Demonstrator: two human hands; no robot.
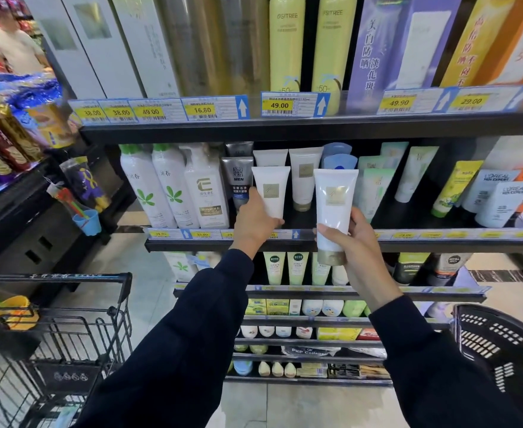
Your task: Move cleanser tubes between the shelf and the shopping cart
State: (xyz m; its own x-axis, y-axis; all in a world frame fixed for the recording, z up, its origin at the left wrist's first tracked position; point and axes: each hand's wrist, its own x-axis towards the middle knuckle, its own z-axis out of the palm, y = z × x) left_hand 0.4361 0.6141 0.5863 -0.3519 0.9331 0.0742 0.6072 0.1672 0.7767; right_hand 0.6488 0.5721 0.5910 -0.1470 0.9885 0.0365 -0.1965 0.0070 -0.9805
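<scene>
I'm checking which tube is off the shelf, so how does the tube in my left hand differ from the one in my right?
The left hand grips its tube standing on the shelf; the right hand holds its tube lifted clear in front of the shelf edge. Right tube's gold cap shows; left's is hidden. Both white, gold-labelled, cap-down.

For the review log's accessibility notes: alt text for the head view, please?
Two hands each hold a white cleanser tube at a shop shelf: the left hand grips one standing on the shelf, the right hand holds another just in front. A black shopping cart waits lower left.
</scene>
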